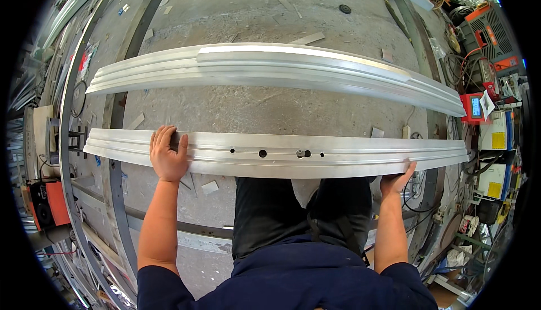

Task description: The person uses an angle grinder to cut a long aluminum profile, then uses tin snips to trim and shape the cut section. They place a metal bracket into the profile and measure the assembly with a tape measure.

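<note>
A hand could pass through the gap between the near profile (282, 168) and the far profile (270, 77), except where the left beam (115, 113) and right beam (436, 126) cross it. A red box (468, 113) crowds the far profile's right end; legs (262, 214) block the near middle.

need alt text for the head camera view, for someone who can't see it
A person's left hand lies on a long silvery metal profile with several dark holes while the right hand grips its near edge. Similar profiles lie beyond it, across a grey metal frame above a littered concrete floor.
</note>
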{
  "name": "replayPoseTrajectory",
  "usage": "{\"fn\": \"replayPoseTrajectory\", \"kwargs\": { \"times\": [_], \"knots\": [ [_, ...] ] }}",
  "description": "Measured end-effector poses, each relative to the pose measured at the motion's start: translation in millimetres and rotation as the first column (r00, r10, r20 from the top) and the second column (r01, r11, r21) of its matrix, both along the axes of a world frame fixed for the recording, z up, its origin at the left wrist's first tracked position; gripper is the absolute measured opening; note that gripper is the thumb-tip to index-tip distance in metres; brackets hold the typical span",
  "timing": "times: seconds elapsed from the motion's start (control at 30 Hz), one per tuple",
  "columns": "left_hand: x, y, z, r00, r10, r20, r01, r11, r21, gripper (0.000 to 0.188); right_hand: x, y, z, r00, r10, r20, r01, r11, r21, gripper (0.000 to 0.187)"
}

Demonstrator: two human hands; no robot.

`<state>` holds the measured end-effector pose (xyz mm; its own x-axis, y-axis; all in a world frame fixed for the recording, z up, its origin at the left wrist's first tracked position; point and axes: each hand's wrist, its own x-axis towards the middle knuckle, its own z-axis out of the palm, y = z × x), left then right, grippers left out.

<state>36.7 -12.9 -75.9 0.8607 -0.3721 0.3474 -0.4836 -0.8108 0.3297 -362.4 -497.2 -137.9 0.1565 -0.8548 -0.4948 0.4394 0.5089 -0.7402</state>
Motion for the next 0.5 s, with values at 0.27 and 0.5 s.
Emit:
{"fn": "replayPoseTrajectory", "kwargs": {
  "times": [0.27,0.5],
  "knots": [
    [-1.8,-1.4,4.9,1.0,-0.011,-0.01,0.011,1.0,-0.001,0.039,-2.6,-1.7,-4.6,1.0,0.022,0.0,-0.022,0.999,-0.026,0.081],
    [-1.2,0.4,1.3,1.0,0.002,-0.013,-0.002,1.0,-0.024,0.041,4.1,2.8,2.2,0.999,-0.016,-0.05,0.015,1.0,-0.026,0.082]
  ]
}}
